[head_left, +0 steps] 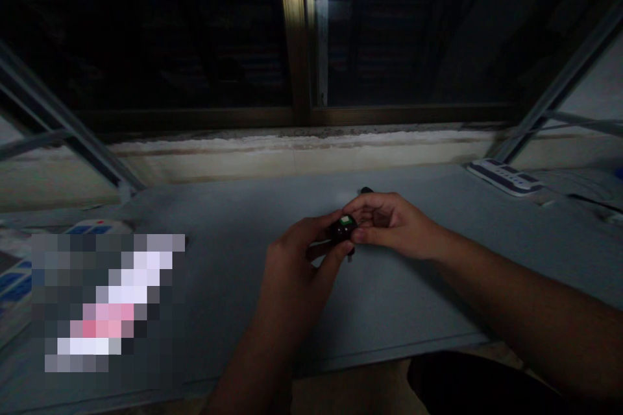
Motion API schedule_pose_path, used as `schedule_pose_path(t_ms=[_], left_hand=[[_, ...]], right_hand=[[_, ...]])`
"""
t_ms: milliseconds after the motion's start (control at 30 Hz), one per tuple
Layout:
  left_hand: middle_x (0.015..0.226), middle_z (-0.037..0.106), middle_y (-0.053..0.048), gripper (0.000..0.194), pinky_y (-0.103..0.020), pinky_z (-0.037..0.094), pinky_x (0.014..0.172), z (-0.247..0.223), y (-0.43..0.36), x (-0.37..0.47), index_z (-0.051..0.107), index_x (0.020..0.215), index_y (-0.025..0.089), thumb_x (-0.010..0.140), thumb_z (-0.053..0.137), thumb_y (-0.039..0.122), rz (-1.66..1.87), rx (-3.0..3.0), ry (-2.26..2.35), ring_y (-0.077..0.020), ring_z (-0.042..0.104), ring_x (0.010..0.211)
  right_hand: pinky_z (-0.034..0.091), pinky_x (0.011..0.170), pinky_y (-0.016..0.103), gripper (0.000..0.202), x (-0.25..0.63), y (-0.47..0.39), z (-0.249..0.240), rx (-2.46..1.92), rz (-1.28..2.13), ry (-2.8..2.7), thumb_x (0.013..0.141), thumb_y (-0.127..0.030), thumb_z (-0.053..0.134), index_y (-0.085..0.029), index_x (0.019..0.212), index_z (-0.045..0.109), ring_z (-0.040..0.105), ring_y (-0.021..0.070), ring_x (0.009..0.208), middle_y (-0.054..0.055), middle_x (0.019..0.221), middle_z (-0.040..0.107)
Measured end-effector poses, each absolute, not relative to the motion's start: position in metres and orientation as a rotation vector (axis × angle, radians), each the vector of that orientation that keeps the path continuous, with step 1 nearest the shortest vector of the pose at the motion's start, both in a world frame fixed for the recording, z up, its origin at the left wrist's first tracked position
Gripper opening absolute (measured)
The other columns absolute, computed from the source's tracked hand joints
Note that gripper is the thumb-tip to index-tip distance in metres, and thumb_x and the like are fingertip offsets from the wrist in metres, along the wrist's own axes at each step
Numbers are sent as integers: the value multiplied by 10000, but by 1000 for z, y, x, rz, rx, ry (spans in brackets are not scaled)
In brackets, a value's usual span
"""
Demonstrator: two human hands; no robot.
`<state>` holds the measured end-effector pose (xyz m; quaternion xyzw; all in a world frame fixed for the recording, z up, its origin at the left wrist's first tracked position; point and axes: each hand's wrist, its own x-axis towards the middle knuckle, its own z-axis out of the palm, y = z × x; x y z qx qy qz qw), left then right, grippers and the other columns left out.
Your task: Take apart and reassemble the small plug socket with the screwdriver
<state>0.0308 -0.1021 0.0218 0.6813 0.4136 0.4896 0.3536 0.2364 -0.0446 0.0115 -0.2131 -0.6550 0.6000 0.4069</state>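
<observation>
Both hands meet above the middle of the grey-blue table (233,311). Between them is a small dark rounded device (343,229) with a green and white patch on its upper face and a few pale dots on its side. My left hand (306,259) pinches it from the left, thumb below and fingers behind. From the right, my right hand (389,224) presses its thumb and fingertips to the same device. Behind the right fingers a black object (366,190) shows in part. A short dark piece with a pale tip (350,255) shows just under the device.
A white and dark power strip (503,177) with cables lies at the right back. Another power strip (100,227) with blue sockets is at the left, beside a blurred-out pixelated patch. Slanting metal legs (545,110) stand at both sides, before a dark window.
</observation>
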Motion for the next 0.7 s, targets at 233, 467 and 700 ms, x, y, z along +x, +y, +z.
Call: schedule_pose_path(t_ms=[233,467,700], left_hand=[[1180,783,-102,381,-357,692,872,24,-105,31,711,1276,202,895,722,206,1266,1788,1086,-224,792,996],[1192,777,-109,383,-383,692,878,20,-102,34,704,1284,203,904,704,238,1273,1774,1095,-235,785,1017],[1132,788,-106,390,-363,686,850,19,-101,32,710,1265,191,882,727,259,1325,1779,1168,-227,790,964]], right_hand=[[589,841,251,293,238,-44,15,-594,1477,-1694,817,-234,840,-185,1067,695,718,106,888,27,984,759],[590,786,215,261,236,-45,13,-578,1489,-1643,820,-224,841,-182,1033,696,721,85,819,12,928,759],[593,733,226,332,238,-39,13,-707,1503,-1565,782,-281,876,-169,1027,680,723,95,761,14,882,761]])
